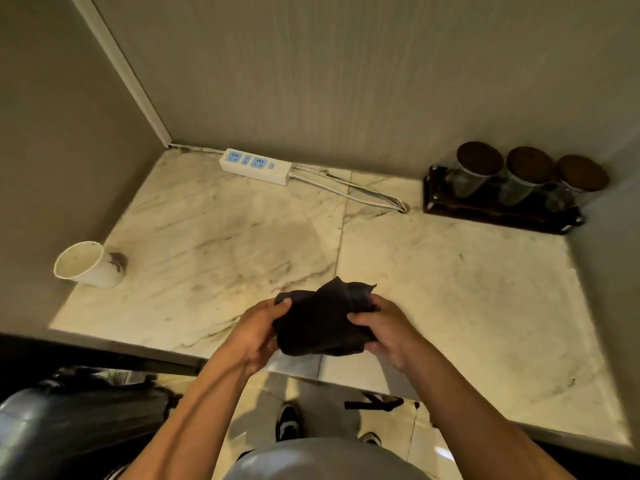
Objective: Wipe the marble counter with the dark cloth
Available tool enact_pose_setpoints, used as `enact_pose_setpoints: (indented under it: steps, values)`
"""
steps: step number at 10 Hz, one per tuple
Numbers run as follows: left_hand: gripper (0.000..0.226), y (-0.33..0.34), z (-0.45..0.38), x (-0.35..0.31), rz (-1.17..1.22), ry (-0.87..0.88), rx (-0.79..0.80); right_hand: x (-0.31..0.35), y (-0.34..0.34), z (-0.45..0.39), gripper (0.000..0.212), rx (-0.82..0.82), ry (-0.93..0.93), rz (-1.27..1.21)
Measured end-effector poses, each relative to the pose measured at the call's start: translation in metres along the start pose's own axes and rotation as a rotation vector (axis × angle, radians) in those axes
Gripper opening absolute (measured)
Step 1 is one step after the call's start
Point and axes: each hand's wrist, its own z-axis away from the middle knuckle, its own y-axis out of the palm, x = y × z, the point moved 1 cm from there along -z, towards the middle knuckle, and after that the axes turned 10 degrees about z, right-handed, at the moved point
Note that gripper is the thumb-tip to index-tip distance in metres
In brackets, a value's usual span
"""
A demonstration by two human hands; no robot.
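Note:
The dark cloth (pixel 323 318) is bunched up between both my hands, just above the front edge of the marble counter (pixel 221 237). My left hand (pixel 254 332) grips its left side with the thumb on top. My right hand (pixel 388 332) grips its right side, fingers curled into the folds. A corner of the cloth sticks up towards the back. I cannot tell whether the cloth touches the counter.
A white paper cup (pixel 90 264) stands at the counter's left edge by the wall. A white power strip (pixel 255 166) with its cable lies along the back wall. A dark tray (pixel 498 211) with three lidded jars stands at the back right. Walls enclose three sides.

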Motion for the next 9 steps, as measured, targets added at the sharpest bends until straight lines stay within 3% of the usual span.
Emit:
enact_pose_setpoints:
  steps: [1, 2, 4, 5, 6, 7, 9]
  values:
    - [0.023, -0.014, -0.001, 0.005, -0.003, -0.019, -0.050, 0.015, 0.007, -0.017, 0.024, -0.037, -0.046, 0.213]
    - [0.022, -0.029, -0.001, 0.010, -0.013, -0.034, -0.108, 0.029, 0.023, -0.047, 0.014, -0.116, -0.157, 0.620]
    - [0.018, -0.046, -0.007, 0.013, -0.155, 0.051, -0.250, 0.038, 0.050, -0.069, 0.019, -0.150, -0.231, 0.998]
    - [0.015, -0.051, -0.009, 0.013, -0.308, 0.071, -0.299, 0.039, 0.059, -0.074, 0.029, -0.163, -0.279, 1.025]
    - [0.011, -0.054, -0.001, 0.007, -0.696, 0.142, -0.345, 0.039, 0.066, -0.080, 0.045, -0.182, -0.310, 0.992]
    - [0.011, -0.055, 0.004, 0.006, -0.971, 0.196, -0.355, 0.037, 0.066, -0.084, 0.045, -0.202, -0.309, 0.957]
    - [0.019, -0.053, 0.007, 0.003, -1.158, 0.242, -0.359, 0.033, 0.059, -0.079, 0.037, -0.303, -0.306, 0.841]
